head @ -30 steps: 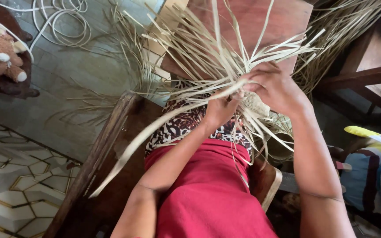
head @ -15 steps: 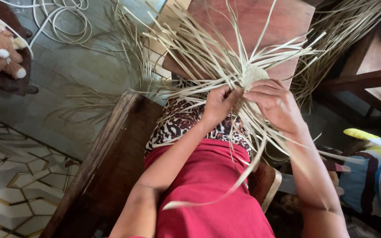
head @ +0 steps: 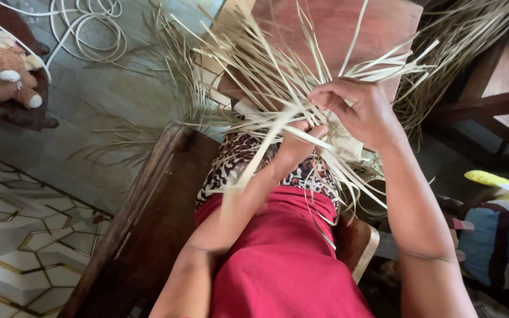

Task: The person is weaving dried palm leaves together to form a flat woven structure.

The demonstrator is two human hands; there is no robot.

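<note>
Head view, now: the left hand [head: 298,141] is closed in a pinch on one pale flat palm-leaf strip [head: 260,154] that runs down and left across the forearm, its lower end blurred. The right hand [head: 360,109] is curled shut over the gathered strips at the core of the half-woven piece [head: 343,141], which sits at lap height above the red skirt [head: 284,259] and the leopard-print cloth [head: 237,165]. Loose ends fan out over the reddish wooden board [head: 337,29] beyond.

As a judgement, the risk lies in that pinched strip: pulled too hard or at a sharp angle it may crease or split along its grain, and it could drag neighbouring strands out of their crossings if the right hand slackens. The spray of free ends (many crossing one another) could also snag the strip as it is drawn through. Whether the weave beneath the right palm is tight cannot be told; the hand covers it.

Against the head view half a second back: the strip then hung in a long loop down past the skirt on the right side; now it slants to the left over the left forearm. The right hand has risen and shifted rightward on the bundle, and the left hand sits lower, nearer the print cloth. The plush toy [head: 1,73] and coiled white cord [head: 89,29] lie as they did.
</note>
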